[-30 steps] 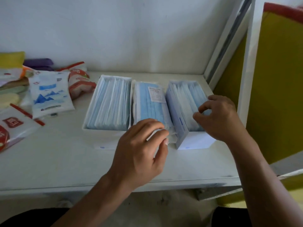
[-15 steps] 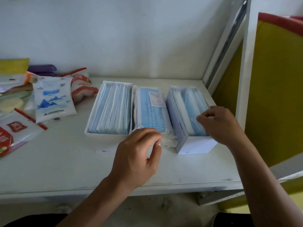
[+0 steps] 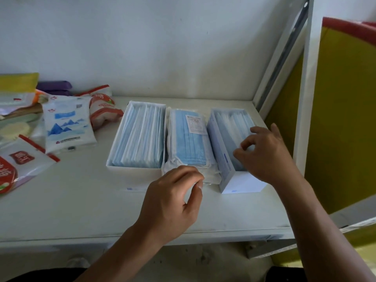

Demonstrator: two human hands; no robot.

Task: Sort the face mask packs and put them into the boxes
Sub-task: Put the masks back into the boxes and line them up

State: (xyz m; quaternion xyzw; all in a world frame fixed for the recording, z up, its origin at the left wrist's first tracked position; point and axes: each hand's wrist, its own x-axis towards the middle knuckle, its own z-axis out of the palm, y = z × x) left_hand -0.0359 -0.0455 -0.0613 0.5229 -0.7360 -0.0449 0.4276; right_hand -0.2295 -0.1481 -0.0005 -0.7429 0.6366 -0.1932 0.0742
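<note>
A white box (image 3: 114, 159) at the left is packed with blue mask packs standing on edge. Beside it lies a loose stack of blue mask packs (image 3: 189, 143) in clear wrap with a white label. A second white box (image 3: 240, 184) at the right holds more packs. My left hand (image 3: 173, 200) has its fingers curled at the near end of the loose stack, thumb and forefinger pinching the wrapper's edge. My right hand (image 3: 264, 153) reaches into the right box, thumb and forefinger pinching a pack there.
Tissue and snack packets (image 3: 67, 123) lie in a pile at the left of the white shelf (image 3: 81, 200). A wall stands behind. A white upright and a yellow panel (image 3: 345, 119) close the right side. The shelf's front edge runs just under my wrists.
My left hand has drawn back a little toward the shelf's front edge. My right hand's thumb and forefinger have come together on a pack in the right box.
</note>
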